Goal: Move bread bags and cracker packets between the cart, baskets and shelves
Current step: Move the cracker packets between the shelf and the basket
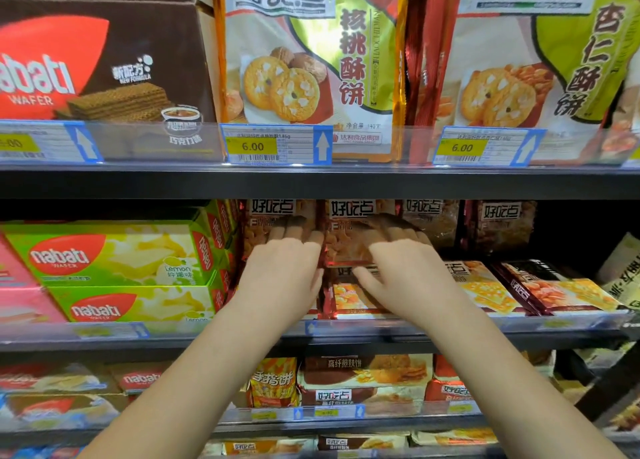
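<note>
Our left hand (284, 268) in on the middle shelf (104, 342), fingers flat against a standing cracker packet (256, 247), right hand (405, 271) spread flat over the next packet (346, 247), thumb wide

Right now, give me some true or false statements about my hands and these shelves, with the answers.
Both the left hand and the right hand reach into the middle shelf. True.
The left hand grips a green lemon wafer box. False: its fingers touch an upright cracker packet; the green box sits further left.
The yellow price tag under the walnut cookie bag reads 6.00. True.
The brown wafer box stands on the lowest shelf. False: the brown wafer box stands on the upper shelf.
</note>
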The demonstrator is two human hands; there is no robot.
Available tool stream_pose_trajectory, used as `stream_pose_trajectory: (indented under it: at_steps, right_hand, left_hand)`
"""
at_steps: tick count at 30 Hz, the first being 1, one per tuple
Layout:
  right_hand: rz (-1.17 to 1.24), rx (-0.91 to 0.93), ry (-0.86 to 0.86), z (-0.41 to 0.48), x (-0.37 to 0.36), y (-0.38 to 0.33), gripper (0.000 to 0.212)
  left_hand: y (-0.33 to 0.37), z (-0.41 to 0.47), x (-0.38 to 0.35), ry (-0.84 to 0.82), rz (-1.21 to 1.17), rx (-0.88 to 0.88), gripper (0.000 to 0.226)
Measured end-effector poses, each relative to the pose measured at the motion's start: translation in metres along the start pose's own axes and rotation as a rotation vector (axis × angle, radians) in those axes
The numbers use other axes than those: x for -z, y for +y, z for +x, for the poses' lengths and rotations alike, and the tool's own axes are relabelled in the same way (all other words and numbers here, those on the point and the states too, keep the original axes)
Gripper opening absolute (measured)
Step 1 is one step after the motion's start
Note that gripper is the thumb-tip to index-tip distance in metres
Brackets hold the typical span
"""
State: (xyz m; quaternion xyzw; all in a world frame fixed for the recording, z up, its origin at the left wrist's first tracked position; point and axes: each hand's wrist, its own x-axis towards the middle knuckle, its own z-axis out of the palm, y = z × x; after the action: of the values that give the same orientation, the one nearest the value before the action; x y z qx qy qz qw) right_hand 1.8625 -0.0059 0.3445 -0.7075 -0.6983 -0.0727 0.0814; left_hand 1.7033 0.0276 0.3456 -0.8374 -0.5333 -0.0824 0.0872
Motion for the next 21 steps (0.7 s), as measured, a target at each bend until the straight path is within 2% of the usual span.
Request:
stream_pose_trajectory:
  at_steps: [2,5,7,12,15,21]
  right_hand:
    - [-0.055,0.067,0.020,-0.004,0.005,-0.013,0.023]
    - [-0.038,0.125,0.003,-0.006,0.001,-0.030,0.052]
    - [-0.036,0.175,0.002,-0.006,-0.004,-0.040,0.059]
    - [0.031,0.360,0.031,-0.007,-0.022,-0.062,0.069]
    - [0.138,0.521,0.046,-0.009,-0.030,-0.084,0.068]
    - [0.245,0.781,-0.006,-0.041,-0.045,-0.141,0.068]
  left_hand:
    - [-0.006,-0.008,0.000,-0.021,0.120,0.005,0.048]
    - [-0.018,-0.020,-0.003,-0.009,0.180,0.013,0.049]
    - [-0.028,-0.030,-0.006,0.029,0.180,0.031,0.050]
    - [-0.049,-0.068,-0.012,0.073,0.156,0.095,0.061]
    - [-0.060,-0.100,-0.013,0.092,0.140,0.155,0.056]
    - [-0.069,-0.198,-0.011,0.033,0.226,0.480,0.053]
